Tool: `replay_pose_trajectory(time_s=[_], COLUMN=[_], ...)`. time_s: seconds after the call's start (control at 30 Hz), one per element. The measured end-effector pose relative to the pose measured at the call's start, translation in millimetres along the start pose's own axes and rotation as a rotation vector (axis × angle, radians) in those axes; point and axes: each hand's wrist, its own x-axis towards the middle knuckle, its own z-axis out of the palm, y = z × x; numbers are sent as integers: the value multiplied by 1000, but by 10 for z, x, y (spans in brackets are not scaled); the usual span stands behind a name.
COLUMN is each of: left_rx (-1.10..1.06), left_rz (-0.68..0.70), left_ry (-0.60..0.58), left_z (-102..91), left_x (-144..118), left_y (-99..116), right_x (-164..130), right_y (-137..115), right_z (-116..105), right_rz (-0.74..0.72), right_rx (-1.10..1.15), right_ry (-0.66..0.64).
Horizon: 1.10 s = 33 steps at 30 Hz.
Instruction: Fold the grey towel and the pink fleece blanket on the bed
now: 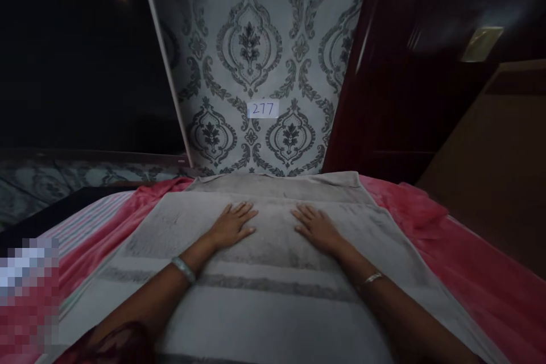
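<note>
A grey towel [273, 296] with darker stripes lies spread flat over a pink bedcover [469, 261]. My left hand [232, 223] rests palm down on the towel, fingers spread, left of its middle. My right hand [315, 227] lies flat on the towel a short way to the right, fingers also apart. Neither hand holds anything. A bangle sits on each wrist.
Straight ahead is a wall with grey damask wallpaper [256, 40] and a small label reading 277 [263, 108]. A dark wooden door or wardrobe [405, 96] stands at the right, a brown panel [499, 170] beside it. A dark window area [77, 51] fills the left.
</note>
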Motion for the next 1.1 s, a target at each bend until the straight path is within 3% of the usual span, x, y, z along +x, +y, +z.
replay_pose_trajectory(time_s=[0.13,0.23,0.33,0.47,0.63,0.7,0.77,0.87,1.0,1.07,1.1], left_rx=[120,139,134,109,95,90,93,98,88,86,88], left_rz=[-347,-590,-689,-680,-684,-676,-670,-660,-643,-642,-642], left_ry=[-6,27,63,58,60,71,70,78,100,98,94], left_z=[-147,-208,-184,-165,-216,-227,-230,-229,-222,-213,-208], left_x=[-181,-317,-360,-340,-344,-348,-349,-348,-354,-352,-349], left_y=[-746,-1133,-1239,-1188,-1149,-1144,-1141,-1138,-1148,-1162,-1169], right_x=[-218,-416,-480,-456,-450,-408,-304,-37,345,496,561], right_y=[1115,1646,1765,1694,1642,1479,1121,227,-966,-1210,-1211], right_z=[135,270,368,400,241,93,-63,-187,-70,8,29], right_rz=[304,458,498,489,513,567,569,234,-304,-417,-413], right_rx=[-113,-158,-161,-159,-156,-158,-179,-153,65,125,125], right_ry=[60,162,218,222,174,124,117,171,15,-6,-4])
